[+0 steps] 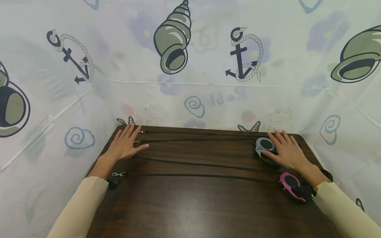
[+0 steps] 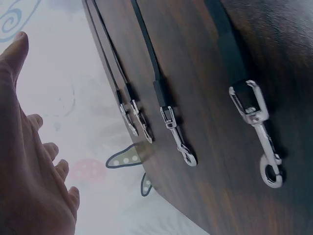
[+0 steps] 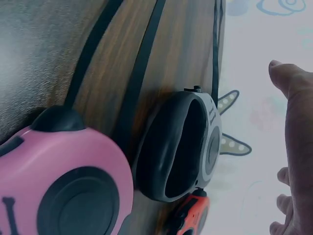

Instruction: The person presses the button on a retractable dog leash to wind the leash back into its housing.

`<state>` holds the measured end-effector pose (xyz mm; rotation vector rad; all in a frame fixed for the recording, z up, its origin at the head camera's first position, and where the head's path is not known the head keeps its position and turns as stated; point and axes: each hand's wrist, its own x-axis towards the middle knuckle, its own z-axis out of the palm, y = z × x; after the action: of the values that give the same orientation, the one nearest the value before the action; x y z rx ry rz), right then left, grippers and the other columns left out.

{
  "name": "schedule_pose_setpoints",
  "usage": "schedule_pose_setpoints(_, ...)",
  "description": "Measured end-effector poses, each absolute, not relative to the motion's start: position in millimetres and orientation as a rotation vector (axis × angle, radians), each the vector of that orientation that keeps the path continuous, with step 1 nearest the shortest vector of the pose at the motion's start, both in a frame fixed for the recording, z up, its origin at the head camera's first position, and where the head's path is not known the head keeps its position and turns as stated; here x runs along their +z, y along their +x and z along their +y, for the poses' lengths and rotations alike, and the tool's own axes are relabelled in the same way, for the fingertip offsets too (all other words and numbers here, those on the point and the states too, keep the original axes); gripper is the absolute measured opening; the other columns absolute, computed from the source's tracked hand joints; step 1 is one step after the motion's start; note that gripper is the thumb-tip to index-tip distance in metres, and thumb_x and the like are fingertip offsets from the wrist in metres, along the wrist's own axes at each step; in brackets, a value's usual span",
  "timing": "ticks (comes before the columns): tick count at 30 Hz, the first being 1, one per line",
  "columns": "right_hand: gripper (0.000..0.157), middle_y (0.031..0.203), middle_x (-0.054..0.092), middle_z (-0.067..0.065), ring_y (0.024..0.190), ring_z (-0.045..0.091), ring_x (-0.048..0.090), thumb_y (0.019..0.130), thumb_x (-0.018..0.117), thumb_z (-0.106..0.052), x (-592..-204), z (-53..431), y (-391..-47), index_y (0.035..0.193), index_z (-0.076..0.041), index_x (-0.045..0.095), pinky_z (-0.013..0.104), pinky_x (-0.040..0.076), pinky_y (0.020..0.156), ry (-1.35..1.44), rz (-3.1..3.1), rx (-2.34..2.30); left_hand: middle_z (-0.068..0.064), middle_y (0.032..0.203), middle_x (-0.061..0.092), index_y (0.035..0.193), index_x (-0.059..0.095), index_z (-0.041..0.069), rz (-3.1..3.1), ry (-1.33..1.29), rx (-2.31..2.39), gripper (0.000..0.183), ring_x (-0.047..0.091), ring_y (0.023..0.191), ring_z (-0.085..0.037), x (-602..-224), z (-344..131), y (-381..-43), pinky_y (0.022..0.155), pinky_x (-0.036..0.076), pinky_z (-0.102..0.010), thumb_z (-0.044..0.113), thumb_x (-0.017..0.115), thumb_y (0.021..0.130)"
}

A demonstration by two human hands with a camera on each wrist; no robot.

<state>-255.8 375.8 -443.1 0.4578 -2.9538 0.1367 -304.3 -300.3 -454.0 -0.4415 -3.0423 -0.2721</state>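
Note:
Several retractable dog leashes lie across the table, their black straps (image 1: pixel 196 175) drawn out from right to left. My left hand (image 1: pixel 123 147), fingers spread, hovers near the metal clips (image 2: pixel 264 142) at the strap ends and holds nothing. Over the leash handles my right hand (image 1: pixel 287 153) is spread too, with nothing gripped. Beneath and beside it are a grey-and-black leash handle (image 1: pixel 264 144) and a red one (image 3: pixel 198 215), partly hidden. Nearer lies a pink-and-black leash handle (image 1: pixel 290 185), below my right wrist. The left wrist view shows the clips apart from my fingers.
The dark wooden table (image 1: pixel 190 208) has rounded far corners. White cloth (image 1: pixel 208 102) printed with shells and anchors hangs behind it and along both sides. A small black piece (image 1: pixel 113 183) sits by my left sleeve.

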Motion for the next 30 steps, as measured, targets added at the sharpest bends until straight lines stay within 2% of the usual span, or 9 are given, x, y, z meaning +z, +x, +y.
schedule_pose_setpoints(11,0.094,0.164,0.032,0.034,0.154,0.056,0.023,0.098,0.064,-0.062,-444.3,383.8,-242.4,0.165,-0.005,0.033,0.074,0.018,0.120,0.496,-2.901,0.097,-0.028,0.174,0.010,0.170,0.018,0.007,-2.986,-0.478,-0.270,0.107,0.012,0.160,-0.048,-454.8,-306.0,-286.9,0.125,0.006,-0.069,0.071,0.060,0.095)
schedule_pose_setpoints(19,0.090,0.158,0.039,0.038,0.151,0.057,0.028,0.097,0.067,-0.060,-445.8,388.9,-229.0,0.161,-0.003,0.040,0.074,0.019,0.119,0.503,-2.873,0.085,-0.027,0.174,0.010,0.170,0.016,0.010,-2.995,-0.485,-0.260,0.105,0.011,0.160,-0.048,-456.4,-307.5,-277.7,0.125,0.007,-0.068,0.071,0.059,0.097)
schedule_pose_setpoints(24,0.090,0.159,0.040,0.036,0.150,0.056,0.031,0.097,0.067,-0.060,-446.0,393.4,-218.6,0.160,-0.002,0.041,0.072,0.020,0.120,0.531,-2.847,0.074,-0.028,0.174,0.012,0.171,0.015,0.011,-2.990,-0.506,-0.275,0.105,0.013,0.159,-0.050,-459.0,-309.4,-271.0,0.125,0.008,-0.069,0.071,0.060,0.097)
schedule_pose_setpoints(30,0.089,0.155,0.046,0.034,0.145,0.055,0.037,0.094,0.071,-0.058,-448.5,399.1,-209.0,0.158,-0.002,0.045,0.071,0.025,0.118,0.553,-2.794,0.055,-0.029,0.173,0.016,0.169,0.021,0.007,-2.963,-0.526,-0.284,0.104,0.018,0.157,-0.051,-462.6,-313.4,-262.1,0.124,0.011,-0.070,0.069,0.063,0.096)
